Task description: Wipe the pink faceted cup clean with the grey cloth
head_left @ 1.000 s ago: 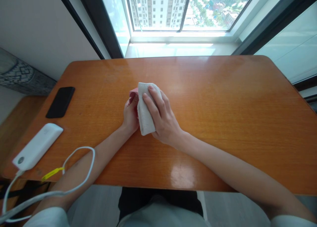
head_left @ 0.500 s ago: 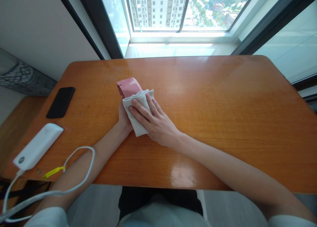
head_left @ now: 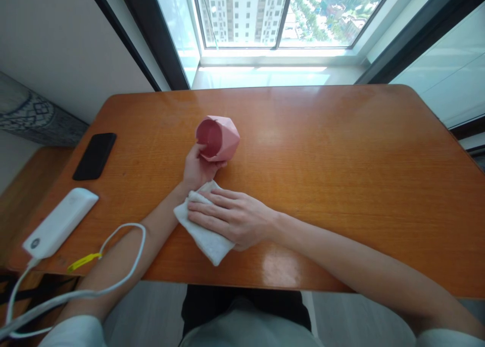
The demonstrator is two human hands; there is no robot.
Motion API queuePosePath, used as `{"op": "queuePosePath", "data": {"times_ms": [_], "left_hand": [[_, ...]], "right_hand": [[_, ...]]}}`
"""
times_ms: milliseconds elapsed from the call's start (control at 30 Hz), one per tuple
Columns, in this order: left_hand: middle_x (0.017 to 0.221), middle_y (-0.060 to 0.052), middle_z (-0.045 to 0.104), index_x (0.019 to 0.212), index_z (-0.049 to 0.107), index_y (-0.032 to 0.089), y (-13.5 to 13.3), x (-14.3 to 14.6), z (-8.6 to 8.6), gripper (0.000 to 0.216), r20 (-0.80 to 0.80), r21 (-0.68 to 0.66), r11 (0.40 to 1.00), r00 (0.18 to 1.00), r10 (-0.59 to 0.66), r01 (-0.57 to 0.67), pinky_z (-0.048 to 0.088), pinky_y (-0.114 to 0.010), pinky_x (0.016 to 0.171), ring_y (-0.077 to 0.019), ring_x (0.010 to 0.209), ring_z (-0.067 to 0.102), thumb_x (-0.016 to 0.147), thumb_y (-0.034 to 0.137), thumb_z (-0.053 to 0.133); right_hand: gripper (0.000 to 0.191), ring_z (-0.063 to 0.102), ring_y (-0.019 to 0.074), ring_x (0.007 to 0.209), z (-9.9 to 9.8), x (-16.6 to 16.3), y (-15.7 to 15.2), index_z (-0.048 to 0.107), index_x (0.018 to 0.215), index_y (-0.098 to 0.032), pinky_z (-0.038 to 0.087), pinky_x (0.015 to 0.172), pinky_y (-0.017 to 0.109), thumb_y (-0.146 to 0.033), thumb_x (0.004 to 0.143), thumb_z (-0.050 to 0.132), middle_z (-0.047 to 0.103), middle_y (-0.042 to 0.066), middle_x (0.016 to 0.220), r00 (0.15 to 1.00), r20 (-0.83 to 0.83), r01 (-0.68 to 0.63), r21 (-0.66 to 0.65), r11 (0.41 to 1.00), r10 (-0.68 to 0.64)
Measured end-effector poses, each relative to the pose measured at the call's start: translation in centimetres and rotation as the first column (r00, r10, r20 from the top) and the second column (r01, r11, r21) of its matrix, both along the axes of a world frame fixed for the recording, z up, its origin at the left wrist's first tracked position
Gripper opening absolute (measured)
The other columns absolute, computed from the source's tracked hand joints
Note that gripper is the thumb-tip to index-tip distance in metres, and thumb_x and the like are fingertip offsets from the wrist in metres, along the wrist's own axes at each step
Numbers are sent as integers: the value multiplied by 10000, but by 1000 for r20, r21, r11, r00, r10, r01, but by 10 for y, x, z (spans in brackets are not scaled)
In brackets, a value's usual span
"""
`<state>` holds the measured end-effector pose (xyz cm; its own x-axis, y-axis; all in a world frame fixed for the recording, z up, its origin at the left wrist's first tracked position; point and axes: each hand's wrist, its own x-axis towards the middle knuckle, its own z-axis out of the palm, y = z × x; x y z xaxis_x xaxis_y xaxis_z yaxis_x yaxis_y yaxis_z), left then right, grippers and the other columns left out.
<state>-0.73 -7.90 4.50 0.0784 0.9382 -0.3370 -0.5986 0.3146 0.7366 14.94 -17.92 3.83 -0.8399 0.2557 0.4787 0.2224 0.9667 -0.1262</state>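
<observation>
A pink pot [head_left: 226, 138] with faceted sides is tilted so that its round opening faces the left and toward me. My left hand [head_left: 200, 166] grips it from below, thumb at the rim and fingers under its side, partly hidden. Nearer to me, my right hand [head_left: 237, 218] has its fingers laid over a folded white cloth [head_left: 206, 241], holding it close to my left wrist. The cloth's upper corner overlaps the wrist from this view; the thumb of my right hand is hidden.
On the left of the wooden table [head_left: 341, 185] lie a black phone [head_left: 94, 156] and a white power bank [head_left: 62, 220]. A white cable [head_left: 113, 281] with a yellow tag [head_left: 84, 262] loops across my left forearm. Beyond the far edge is a window [head_left: 273, 18].
The pink pot has turned, bringing its opening into view, and sits farther right. My right hand and the cloth have come off the pot, down toward me.
</observation>
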Motion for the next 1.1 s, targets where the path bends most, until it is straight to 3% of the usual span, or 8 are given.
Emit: {"op": "queuePosePath", "data": {"times_ms": [200, 333, 433, 567, 667, 867, 1100], "left_hand": [[912, 21, 716, 1085, 632, 259, -8, 12, -10, 178, -147, 215, 977, 988, 42, -9, 559, -196, 555, -135, 670, 661, 966, 336, 739], [1278, -39, 731, 1368, 643, 324, -15, 12, -16, 389, -338, 388, 916, 940, 44, 97, 660, -275, 711, -190, 897, 762, 1014, 455, 739], [1452, -76, 693, 1451, 633, 308, -18, 9, -13, 438, -542, 463, 858, 837, 74, 224, 684, -356, 850, -257, 1068, 776, 1077, 537, 645], [1445, -74, 731, 1449, 676, 251, -19, 4, -7, 450, -723, 560, 748, 650, 232, 356, 585, -382, 1125, -289, 1301, 710, 1129, 537, 537], [1400, -75, 760, 1456, 678, 239, -21, 2, -5, 488, -768, 571, 713, 571, 288, 408, 568, -359, 1099, -280, 1260, 725, 1140, 563, 496], [1335, -65, 782, 1443, 682, 236, -24, 1, -6, 483, -794, 551, 715, 535, 289, 431, 572, -323, 998, -250, 1123, 752, 1141, 553, 477], [1389, -57, 784, 1347, 725, 223, -12, 5, -10, 377, -760, 517, 772, 612, 217, 368, 548, -357, 1113, -264, 1282, 723, 1109, 380, 479]], "right_hand": [[518, 637, 306, 1496, -5, -3, -2, 621, 1560, -53, 468, 1280, 465, -283, 1118, 481, 673, 189, 1610, 994, -18, -101, 118, 988, 103], [516, 663, 294, 1451, -5, -2, 0, 646, 1529, -51, 527, 1195, 435, -335, 1125, 495, 708, 209, 1555, 989, -48, -135, 130, 982, 143], [517, 674, 292, 1429, -4, -2, 1, 653, 1519, -43, 530, 1178, 428, -340, 1123, 503, 713, 220, 1539, 986, -49, -154, 131, 979, 162], [510, 691, 272, 1394, -5, -2, 0, 660, 1523, -83, 527, 1171, 415, -348, 1128, 475, 713, 197, 1545, 989, -22, -144, 112, 983, 147], [512, 700, 268, 1374, -7, -2, 0, 659, 1528, -99, 528, 1158, 408, -360, 1131, 468, 711, 186, 1553, 990, -9, -139, 108, 984, 141], [503, 711, 265, 1335, -8, -3, 0, 664, 1515, -69, 530, 1148, 409, -324, 1137, 453, 732, 176, 1530, 988, -42, -146, 105, 984, 151], [532, 675, 279, 1405, -7, -2, 3, 636, 1538, -45, 530, 1157, 415, -335, 1113, 501, 698, 221, 1556, 987, -28, -153, 82, 985, 156]]}}
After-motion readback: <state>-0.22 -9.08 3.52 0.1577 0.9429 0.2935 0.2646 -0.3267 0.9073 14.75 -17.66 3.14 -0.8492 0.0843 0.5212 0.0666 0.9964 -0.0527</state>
